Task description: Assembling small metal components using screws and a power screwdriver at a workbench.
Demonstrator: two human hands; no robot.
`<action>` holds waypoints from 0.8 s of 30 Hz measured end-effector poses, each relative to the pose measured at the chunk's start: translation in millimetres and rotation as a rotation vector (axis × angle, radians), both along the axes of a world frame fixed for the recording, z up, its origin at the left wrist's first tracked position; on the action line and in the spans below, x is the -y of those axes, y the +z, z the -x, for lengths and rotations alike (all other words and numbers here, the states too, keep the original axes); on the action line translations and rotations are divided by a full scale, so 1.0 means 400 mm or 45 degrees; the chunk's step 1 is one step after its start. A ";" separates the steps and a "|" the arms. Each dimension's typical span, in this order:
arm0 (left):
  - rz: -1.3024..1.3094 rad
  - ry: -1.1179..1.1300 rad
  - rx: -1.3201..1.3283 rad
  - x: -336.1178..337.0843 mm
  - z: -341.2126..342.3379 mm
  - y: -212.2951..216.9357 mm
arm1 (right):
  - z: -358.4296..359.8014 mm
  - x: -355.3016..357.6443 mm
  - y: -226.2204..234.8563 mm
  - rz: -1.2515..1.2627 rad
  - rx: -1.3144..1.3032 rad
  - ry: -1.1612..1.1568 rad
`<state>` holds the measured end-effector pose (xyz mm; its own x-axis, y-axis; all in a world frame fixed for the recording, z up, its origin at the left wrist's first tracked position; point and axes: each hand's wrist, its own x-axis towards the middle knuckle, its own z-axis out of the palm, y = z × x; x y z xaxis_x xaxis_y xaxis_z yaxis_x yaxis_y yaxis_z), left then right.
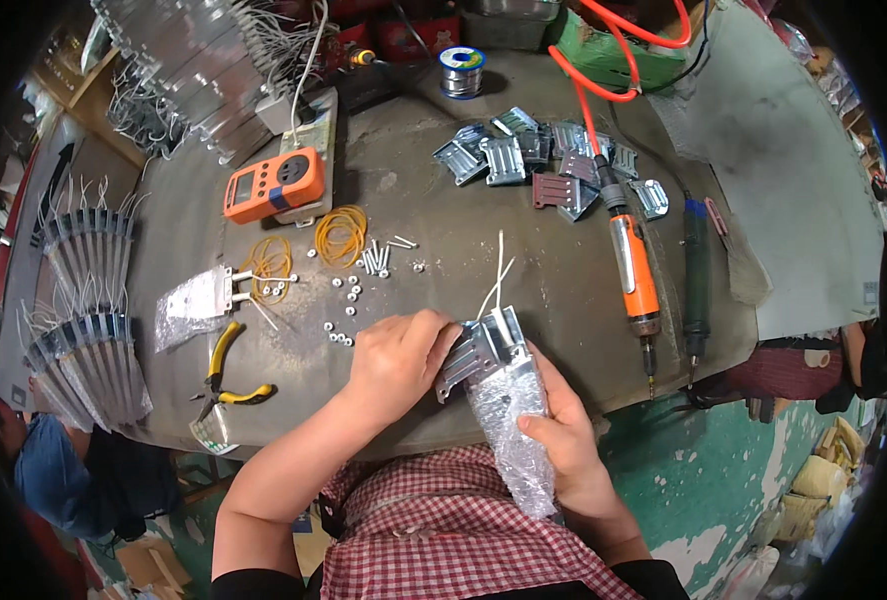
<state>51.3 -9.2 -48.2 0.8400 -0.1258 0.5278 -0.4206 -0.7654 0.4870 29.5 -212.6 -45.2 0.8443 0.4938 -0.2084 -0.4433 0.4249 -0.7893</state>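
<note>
Right hand: closing around a metal part in bubble wrap, thumb pressing on the wrap, at about 6 o'clock near the table's front edge.
Left hand: gripping a ribbed metal bracket against the top of the wrapped part, fingers curled over it.
Wires: two white leads are sticking up from the part toward 12 o'clock.
Doing it well: in my judgement, the right hand should be steadying the wrapped body while the left seats the bracket squarely, keeping the leads from getting pinched.
Near edge: the part is hanging partly past the table's front edge, over the checked apron; a slip would be dropping it into the lap.
Left room: yellow-handled pliers are lying at 9 o'clock, well apart from the hands.
Middle ground: small white nuts and screws and yellow rubber bands are lying at 11 o'clock, close enough to be swept by the left wrist.
Right room: an orange electric screwdriver is lying at 2 o'clock, tip pointing at the front edge; bare table lies between it and the hands.
Far: a pile of metal brackets at 1 o'clock, an orange meter at 11 o'clock, a solder spool at 12 o'clock.
</note>
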 end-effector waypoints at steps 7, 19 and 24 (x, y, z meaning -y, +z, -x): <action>-0.070 -0.106 0.162 -0.028 0.012 0.028 | 0.013 -0.030 0.052 -0.144 -0.215 0.261; -0.184 -0.279 0.290 -0.086 0.019 0.052 | 0.047 -0.069 0.053 -0.103 -0.207 0.216; -0.249 -0.077 0.275 -0.072 0.025 0.054 | 0.072 -0.083 0.033 0.022 -0.006 0.163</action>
<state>41.1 19.8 -26.6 0.6985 -0.2893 0.6546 -0.5464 -0.8062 0.2268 0.8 -179.3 -32.1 0.7735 0.5939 -0.2213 -0.4967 0.3512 -0.7937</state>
